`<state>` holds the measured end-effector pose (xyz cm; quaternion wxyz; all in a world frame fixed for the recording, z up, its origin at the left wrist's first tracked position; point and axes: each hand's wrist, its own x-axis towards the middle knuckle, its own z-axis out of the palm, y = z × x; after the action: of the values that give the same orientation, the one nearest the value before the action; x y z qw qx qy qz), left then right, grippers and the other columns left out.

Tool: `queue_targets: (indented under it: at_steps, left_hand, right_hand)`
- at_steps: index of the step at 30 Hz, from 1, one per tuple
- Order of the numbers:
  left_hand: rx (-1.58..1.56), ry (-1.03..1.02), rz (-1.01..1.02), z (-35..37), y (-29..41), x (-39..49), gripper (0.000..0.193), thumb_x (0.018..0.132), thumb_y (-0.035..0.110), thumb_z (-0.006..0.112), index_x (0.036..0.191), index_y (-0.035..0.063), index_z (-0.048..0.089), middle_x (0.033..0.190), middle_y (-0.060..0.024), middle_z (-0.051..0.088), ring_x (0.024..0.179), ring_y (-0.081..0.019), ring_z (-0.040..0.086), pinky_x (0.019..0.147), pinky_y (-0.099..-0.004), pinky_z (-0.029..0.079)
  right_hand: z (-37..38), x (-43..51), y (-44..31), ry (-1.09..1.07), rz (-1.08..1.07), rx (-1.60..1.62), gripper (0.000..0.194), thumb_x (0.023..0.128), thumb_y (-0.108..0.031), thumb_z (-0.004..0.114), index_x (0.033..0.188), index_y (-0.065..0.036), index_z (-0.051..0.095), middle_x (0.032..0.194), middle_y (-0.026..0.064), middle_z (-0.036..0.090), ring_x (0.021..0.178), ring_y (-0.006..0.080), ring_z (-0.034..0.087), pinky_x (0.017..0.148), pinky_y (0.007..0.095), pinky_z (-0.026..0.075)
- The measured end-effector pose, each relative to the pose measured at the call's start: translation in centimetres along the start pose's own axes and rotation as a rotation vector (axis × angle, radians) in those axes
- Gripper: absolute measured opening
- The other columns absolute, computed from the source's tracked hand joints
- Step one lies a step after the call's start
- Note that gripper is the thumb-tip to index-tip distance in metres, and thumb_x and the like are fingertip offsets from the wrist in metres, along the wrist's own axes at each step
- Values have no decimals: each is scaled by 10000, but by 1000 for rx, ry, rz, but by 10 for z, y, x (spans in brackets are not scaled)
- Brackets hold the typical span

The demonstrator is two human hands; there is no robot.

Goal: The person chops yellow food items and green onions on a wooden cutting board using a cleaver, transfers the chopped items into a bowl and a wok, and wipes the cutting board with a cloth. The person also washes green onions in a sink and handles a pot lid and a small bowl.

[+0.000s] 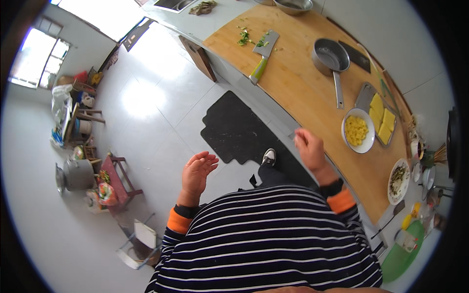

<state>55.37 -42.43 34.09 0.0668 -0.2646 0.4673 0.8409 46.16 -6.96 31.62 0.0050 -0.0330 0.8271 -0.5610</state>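
Note:
My left hand (198,174) hangs over the tiled floor, its fingers a little apart and nothing in it. By the front edge of the wooden board (293,88), my right hand (311,150) is loosely curled and slightly blurred; I see nothing held in it. A white bowl (345,132) with chopped yellow food (355,131) stands beyond it on the board. Behind the bowl, yellow slabs (384,121) lie on a metal tray (364,97). Farther along sit a saucepan (331,55) and a green-handled cleaver (269,42) with chopped greens (243,38) beside it.
A patterned plate (394,197) with dark bits sits at the board's near end. A black mat (234,124) covers floor by my shoe (269,156). Along the left wall stand a red bench (119,179), a metal pot (78,175) and a chair (144,234).

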Motion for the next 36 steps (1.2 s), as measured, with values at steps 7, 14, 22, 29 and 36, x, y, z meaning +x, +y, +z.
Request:
queue_targets:
  at_steps: [7,14,22,29,36]
  left_hand:
    - [71,-41,79,45,47,96,281,920,73,465,1158,-30,574,1076,-187,652,1013,-312,641,884,-413,513]
    - [241,-9,54,63,84,173,306,912,69,458,1177,-41,564,1085,-193,650,1036,-313,633,908,-402,502]
    - [677,-166,331,84,145,348,304,903,73,515,1171,-37,605,1094,-133,665,1024,-195,617,887,-307,482]
    - [1170,-438,663,139,187,519,392,894,165,547,1237,-24,560,1221,-208,599,1155,-329,561,985,-373,429]
    - [1388,-686,904,213,168,628,538,918,259,495,1384,6,404,1440,-207,399,1367,-376,321,1123,-441,258]
  right_hand:
    - [51,168,6,50,-142,-129,207,836,-120,643,987,15,601,788,188,640,752,356,639,668,417,507]
    - [85,234,-6,-22,-29,-394,433,827,-310,678,1073,9,517,924,224,636,844,409,637,724,480,517]
    - [124,269,-5,7,175,-463,624,743,-283,716,1204,39,446,1014,245,629,874,413,633,756,477,517]
    - [152,295,-11,237,392,-552,650,719,-240,726,1245,51,479,975,240,643,854,400,634,742,444,518]
    - [155,302,-15,300,519,-592,420,726,-176,693,1076,7,548,883,223,635,802,410,625,666,459,509]
